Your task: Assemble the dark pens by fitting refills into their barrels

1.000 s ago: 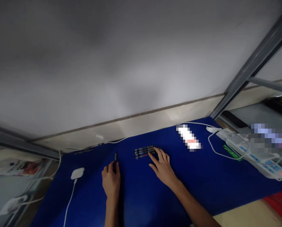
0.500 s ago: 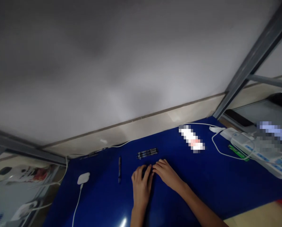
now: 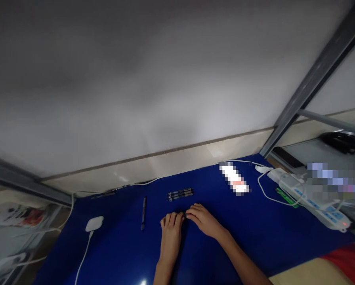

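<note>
My left hand (image 3: 171,233) rests low over the blue tabletop (image 3: 121,245), fingers curled together. Close to its right is my right hand (image 3: 204,221), its fingers bent and pressed together. Something small and dark shows between the fingertips of both hands, too hidden to name. Just beyond the hands, several dark pens (image 3: 180,194) lie side by side, pointing left to right. A single dark pen (image 3: 143,213) lies apart to the left, pointing away from me. Neither hand touches these pens.
A white case (image 3: 94,224) with a cable lies at the left. At the right are a blurred-out phone-like object (image 3: 234,179), a green packet (image 3: 286,197) and a white power strip (image 3: 314,204) with cables. Metal posts (image 3: 302,91) and a wall border the table.
The view has shifted, so the table sits slightly lower and further left. My left hand's fingers have drawn closer together, and the gap between thumb and forefinger has closed.
</note>
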The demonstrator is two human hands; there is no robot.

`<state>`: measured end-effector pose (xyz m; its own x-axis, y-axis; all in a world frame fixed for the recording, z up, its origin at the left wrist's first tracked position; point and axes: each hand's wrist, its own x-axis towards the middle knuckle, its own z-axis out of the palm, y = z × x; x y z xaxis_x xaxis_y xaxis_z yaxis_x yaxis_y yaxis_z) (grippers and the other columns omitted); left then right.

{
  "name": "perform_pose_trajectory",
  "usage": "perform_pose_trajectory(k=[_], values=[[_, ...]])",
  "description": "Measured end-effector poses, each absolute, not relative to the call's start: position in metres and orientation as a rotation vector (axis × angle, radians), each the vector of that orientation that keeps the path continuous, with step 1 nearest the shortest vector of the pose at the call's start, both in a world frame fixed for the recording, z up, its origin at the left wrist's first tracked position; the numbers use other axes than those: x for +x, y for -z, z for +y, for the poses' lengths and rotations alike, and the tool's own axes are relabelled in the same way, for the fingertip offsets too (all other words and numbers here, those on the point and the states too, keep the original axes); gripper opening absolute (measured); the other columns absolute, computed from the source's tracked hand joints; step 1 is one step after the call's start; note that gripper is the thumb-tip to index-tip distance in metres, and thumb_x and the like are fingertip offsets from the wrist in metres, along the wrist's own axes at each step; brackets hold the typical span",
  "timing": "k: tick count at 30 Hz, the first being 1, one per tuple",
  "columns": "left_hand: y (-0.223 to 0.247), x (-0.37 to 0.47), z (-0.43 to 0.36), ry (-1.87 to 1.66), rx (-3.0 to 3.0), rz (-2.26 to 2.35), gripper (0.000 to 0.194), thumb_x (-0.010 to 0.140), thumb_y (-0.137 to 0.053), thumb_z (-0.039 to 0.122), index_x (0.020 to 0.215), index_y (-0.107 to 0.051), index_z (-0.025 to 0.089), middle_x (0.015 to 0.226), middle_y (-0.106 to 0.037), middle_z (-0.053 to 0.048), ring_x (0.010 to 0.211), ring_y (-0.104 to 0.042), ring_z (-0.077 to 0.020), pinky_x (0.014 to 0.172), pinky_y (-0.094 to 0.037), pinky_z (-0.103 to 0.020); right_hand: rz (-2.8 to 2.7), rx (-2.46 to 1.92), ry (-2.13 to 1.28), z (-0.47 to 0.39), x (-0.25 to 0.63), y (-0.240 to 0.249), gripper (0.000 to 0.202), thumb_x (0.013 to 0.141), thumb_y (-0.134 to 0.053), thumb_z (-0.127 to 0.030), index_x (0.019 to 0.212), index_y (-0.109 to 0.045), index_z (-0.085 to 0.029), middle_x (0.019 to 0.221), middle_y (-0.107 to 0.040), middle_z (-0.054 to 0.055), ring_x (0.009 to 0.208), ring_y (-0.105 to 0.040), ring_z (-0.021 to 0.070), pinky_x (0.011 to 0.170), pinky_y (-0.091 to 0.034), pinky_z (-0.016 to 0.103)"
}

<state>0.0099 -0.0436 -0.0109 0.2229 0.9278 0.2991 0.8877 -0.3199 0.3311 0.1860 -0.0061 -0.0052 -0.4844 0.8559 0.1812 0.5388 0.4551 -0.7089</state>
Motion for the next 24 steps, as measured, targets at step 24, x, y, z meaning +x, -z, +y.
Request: perform_pose_trajectory(k=[24], values=[[0.005, 0.007, -0.045, -0.619, 2.326, 1.727, 0.03, 0.101, -0.035, 0.022, 0.108, -0.064, 0.024, 0.091, -0.062, -0.003, 0.087, -0.053, -0.0184, 0.079, -0.035, -0.034, -1.939, -1.161, -0.921, -0.016, 0.186, 0.001, 0.009, 0.093, -0.053, -0.024, 0.09, -0.061, -0.023, 0.091, -0.065, 0.002, 0.089, -0.058, 0.0182, 0.09, -0.044, 0.034]])
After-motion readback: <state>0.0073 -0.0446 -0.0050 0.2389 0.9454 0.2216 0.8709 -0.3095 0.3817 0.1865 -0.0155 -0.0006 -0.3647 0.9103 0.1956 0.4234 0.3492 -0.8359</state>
